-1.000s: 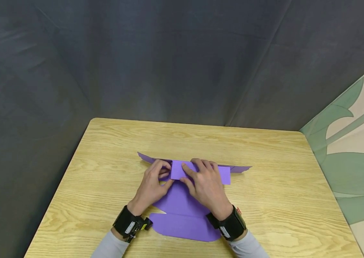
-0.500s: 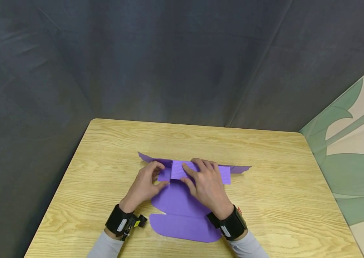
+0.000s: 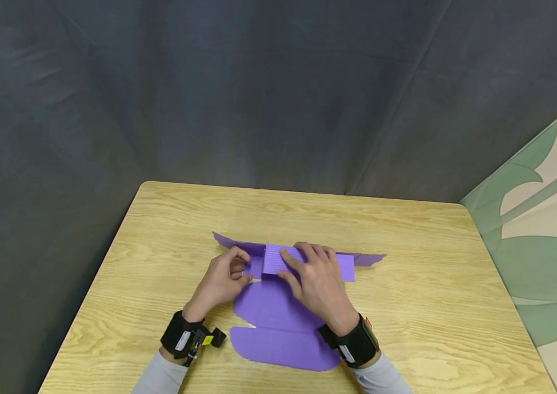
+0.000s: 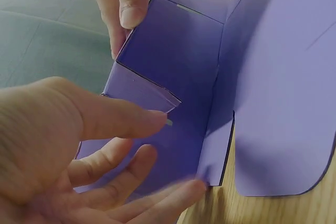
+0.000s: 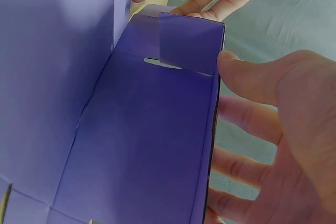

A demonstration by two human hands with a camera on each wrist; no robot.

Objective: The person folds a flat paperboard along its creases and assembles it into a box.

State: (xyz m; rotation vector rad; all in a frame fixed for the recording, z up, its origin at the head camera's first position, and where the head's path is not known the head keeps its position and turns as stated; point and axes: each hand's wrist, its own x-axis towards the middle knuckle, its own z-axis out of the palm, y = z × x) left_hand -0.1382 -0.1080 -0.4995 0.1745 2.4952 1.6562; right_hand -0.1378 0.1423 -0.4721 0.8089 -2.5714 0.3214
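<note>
A purple cardboard box (image 3: 278,303), partly folded, lies on the table, its rounded lid panel toward the person. Along its far side stands a raised, ribbed wall (image 3: 273,260). My right hand (image 3: 319,284) grips this wall, the thumb on its near edge and the fingers over the far side. My left hand (image 3: 220,280) is at the box's left end, fingers loosely bent around the small end flaps. In the left wrist view, the thumb is close to a folded-in flap (image 4: 144,90), and one blurred fingertip meets the low side flap (image 4: 216,153).
The wooden table (image 3: 446,284) extends around the box. Long purple side flaps stick out at the left (image 3: 224,241) and right (image 3: 371,259). Dark cloth (image 3: 268,98) hangs behind the table, and a green and beige patterned surface (image 3: 549,262) is at the right.
My left hand has drawn back to the left from the ribbed wall, its fingers loosening, and the box's inner left corner shows now. The right hand keeps its hold in the same place.
</note>
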